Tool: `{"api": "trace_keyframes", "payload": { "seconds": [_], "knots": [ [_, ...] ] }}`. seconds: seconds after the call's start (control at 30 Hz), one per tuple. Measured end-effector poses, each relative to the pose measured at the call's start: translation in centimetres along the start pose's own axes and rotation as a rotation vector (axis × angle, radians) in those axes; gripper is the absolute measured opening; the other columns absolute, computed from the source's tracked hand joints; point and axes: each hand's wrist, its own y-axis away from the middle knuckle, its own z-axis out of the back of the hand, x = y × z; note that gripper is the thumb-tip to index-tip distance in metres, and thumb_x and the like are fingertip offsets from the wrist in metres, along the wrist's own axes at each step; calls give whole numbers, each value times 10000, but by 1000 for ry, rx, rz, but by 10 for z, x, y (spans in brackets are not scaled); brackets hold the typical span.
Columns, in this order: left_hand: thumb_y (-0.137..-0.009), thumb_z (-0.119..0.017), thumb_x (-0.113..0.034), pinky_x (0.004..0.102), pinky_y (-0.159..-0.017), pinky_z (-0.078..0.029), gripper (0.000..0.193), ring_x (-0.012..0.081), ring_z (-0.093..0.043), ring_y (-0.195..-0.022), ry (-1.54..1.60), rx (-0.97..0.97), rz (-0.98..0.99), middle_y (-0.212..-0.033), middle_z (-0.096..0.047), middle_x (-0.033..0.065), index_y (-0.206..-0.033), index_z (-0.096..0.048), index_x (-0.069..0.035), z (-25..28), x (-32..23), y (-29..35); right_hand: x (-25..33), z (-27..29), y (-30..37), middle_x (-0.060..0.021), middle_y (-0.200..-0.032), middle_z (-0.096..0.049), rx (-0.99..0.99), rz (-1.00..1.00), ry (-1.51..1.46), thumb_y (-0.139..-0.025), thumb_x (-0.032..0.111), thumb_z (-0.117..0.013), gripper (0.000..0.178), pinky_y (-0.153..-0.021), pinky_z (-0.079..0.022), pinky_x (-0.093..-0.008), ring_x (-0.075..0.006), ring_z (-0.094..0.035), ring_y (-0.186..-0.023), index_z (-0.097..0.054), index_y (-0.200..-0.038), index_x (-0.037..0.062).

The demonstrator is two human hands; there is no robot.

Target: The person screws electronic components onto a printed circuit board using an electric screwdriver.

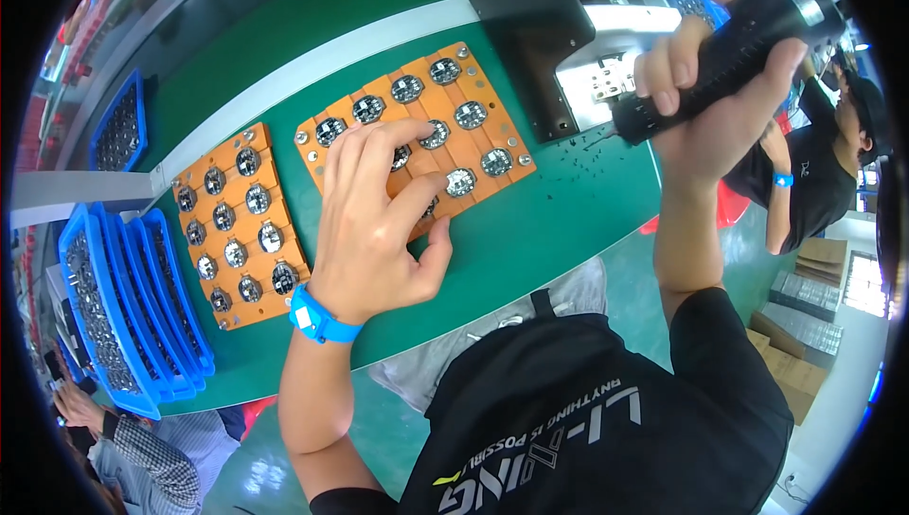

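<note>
left hand (365,226), fingers parted, round boards (460,182) right by the tips; right hand (705,132) grips a black cylindrical tool (757,42)!

Two orange trays (479,140) and blue bins (180,381) occupy the green bench (568,221).

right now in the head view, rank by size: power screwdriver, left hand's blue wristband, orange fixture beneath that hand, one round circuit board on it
1. Orange fixture, power screwdriver: order unsure, tool nearer camera
2. Blue wristband
3. Round circuit board
</note>
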Motion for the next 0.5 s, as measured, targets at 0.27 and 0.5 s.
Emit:
{"api": "trace_keyframes", "payload": {
  "seconds": [0.27,0.5],
  "knots": [
    [-607,-754,-49,539,-1081,-393,274,408,-534,-1194,5,23,35,-1314,-569,186,-880,-743,-20,0,1,5,-47,-89,28,-54,-663,-538,-14,-75,-32,-883,926,-208,1067,-503,-458,-310,-160,-491,-438,-372,-1510,80],
    [-607,-763,-50,526,-1072,-395,248,398,-525,-1186,53,13,56,-1304,-569,162,-853,-751,-23,-1,3,3,-63,-91,33,-55,-634,-516,148,-107,55,-919,881,-265,941,-476,-449,-302,-157,-471,-426,-419,-1436,110]
  ]
}}
